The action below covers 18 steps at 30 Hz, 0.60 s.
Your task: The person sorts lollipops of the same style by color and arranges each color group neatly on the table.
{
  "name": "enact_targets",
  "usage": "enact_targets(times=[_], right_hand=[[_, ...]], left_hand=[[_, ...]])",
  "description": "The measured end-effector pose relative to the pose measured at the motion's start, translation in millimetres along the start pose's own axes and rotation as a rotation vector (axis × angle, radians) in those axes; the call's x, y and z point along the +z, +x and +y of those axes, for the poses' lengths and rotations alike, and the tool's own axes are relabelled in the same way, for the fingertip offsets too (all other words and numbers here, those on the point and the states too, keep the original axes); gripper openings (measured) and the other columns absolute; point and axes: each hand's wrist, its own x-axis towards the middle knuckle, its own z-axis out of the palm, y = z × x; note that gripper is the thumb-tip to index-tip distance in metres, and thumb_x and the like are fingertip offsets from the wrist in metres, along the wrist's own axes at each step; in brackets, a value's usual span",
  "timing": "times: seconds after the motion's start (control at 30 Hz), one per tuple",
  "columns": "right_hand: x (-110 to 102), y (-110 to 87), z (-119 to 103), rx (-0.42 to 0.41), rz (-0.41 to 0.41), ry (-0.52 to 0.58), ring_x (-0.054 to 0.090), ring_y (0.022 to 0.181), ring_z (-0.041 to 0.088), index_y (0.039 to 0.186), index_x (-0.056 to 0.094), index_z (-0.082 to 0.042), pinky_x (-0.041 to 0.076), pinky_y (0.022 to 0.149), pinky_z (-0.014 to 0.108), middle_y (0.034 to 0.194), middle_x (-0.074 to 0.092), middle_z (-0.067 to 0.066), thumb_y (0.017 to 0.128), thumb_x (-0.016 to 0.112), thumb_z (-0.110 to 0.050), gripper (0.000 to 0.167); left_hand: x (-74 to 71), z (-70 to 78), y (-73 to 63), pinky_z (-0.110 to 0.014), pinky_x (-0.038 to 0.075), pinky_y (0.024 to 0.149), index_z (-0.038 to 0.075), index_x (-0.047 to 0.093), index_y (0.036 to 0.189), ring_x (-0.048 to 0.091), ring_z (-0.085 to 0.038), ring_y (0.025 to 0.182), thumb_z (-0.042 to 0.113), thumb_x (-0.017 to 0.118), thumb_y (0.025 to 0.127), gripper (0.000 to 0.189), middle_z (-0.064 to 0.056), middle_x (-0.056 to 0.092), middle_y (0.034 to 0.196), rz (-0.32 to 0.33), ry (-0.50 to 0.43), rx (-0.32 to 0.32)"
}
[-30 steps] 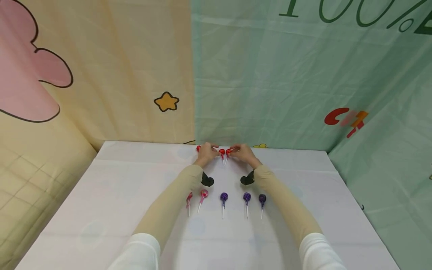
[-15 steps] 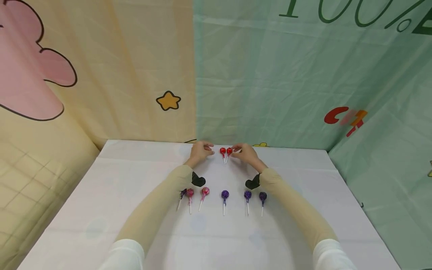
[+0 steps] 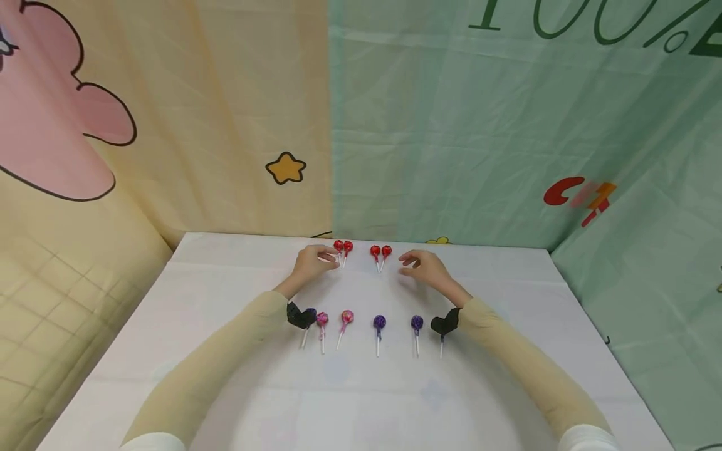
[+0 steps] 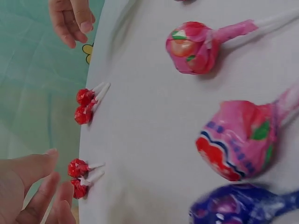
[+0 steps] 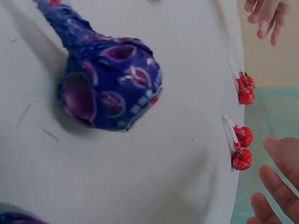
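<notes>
Tabletop [image 3: 366,407]: red lollipops [image 3: 348,245] between hands [image 3: 316,262] [image 3: 427,268]

White-covered surface [image 3: 361,401] sits against a fabric backdrop [image 3: 366,125], beige left, green right. Orange star [image 3: 286,168] on beige; "100%" lettering [image 3: 597,26] upper right.

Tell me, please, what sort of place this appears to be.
Probably a makeshift, curtained-off tabletop workspace: printed fabric hangs behind and beside a white table, and lollipops lie on it in two loose rows.
</notes>
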Motion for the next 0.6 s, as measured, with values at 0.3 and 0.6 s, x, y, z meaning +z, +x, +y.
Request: enact_targets(times=[0.3,0.6], right_hand=[[-2,-23.9,2,-0.061,0.004,0.02,0.062,0.091,0.027,0.115,0.066,-0.001,0.05,0.082,0.041,0.106,0.07,0.015,0.088,0.069,-0.017,0.032],[-3,-49.7,2,-0.067,-0.022,0.022,0.062,0.091,0.026,0.114,0.067,-0.002,0.05,0.081,0.041,0.103,0.071,0.014,0.088,0.069,-0.017,0.03]], left_hand=[[-19.1,-11.5,-29.7,-0.023,0.047,0.065,-0.001,0.07,0.109,0.069,-0.029,0.091,0.01,0.074,0.082,0.03,-0.017,0.073,0.098,-0.015,-0.016,0.013],[-26.7,-16.1,-55.7,-0.026,0.049,0.068,0.001,0.07,0.11,0.07,-0.028,0.086,0.01,0.074,0.082,0.03,-0.016,0.073,0.098,-0.05,0.004,-0.016]])
